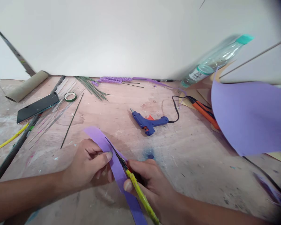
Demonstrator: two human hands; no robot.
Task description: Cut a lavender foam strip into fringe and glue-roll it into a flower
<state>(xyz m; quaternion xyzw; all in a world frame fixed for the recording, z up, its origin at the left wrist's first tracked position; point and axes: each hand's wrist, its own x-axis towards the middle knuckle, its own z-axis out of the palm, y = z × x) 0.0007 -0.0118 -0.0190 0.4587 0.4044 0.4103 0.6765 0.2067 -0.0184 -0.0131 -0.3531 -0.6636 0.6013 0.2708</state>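
Cutting purple strip near edge

- Blue plastic glue gun with black cord
- Clear plastic bottle with teal cap
- Brown cardboard tube
- Flat black phone
- Round dark-green tape roll near the phone

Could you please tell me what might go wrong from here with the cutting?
The left hand holds the purple strip with its thumb close to the blades of the scissors, so a slip might nick it. The strip is narrow and looks flexible; if it bends, the cut could wander. The glue gun lies just beyond both hands; whether it is hot cannot be seen, but a careless reach might touch its tip.
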